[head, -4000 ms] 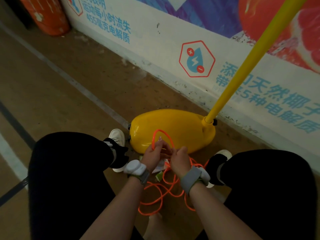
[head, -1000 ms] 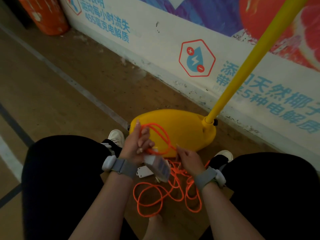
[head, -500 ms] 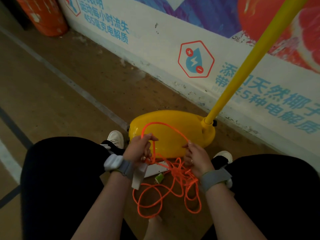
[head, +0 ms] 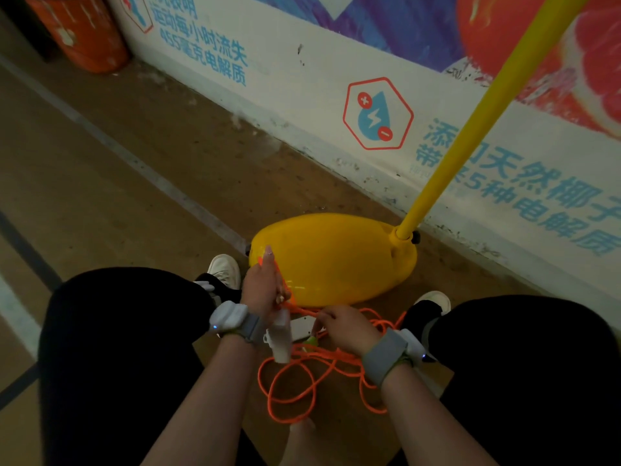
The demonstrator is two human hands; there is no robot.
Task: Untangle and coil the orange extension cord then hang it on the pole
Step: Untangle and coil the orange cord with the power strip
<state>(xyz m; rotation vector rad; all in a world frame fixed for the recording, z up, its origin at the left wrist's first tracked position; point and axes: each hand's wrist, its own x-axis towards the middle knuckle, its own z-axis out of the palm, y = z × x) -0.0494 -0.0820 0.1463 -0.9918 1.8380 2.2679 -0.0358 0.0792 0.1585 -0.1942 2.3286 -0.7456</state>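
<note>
The orange extension cord lies in loose tangled loops on the floor between my knees. My left hand holds gathered strands of it upright in front of the yellow base, with a white socket block hanging below the palm. My right hand is lower and pinches the cord near a small green piece. The yellow pole rises at a slant from the yellow base just beyond my hands.
A painted wall with blue lettering runs behind the base. An orange barrel stands at the far left. My black-clad knees flank the cord, with white shoes by the base. Brown floor with painted lines stretches left.
My right hand has dropped from in front of the base to the cord on the floor. The wide raised loop between my hands is now drawn into my left hand.
</note>
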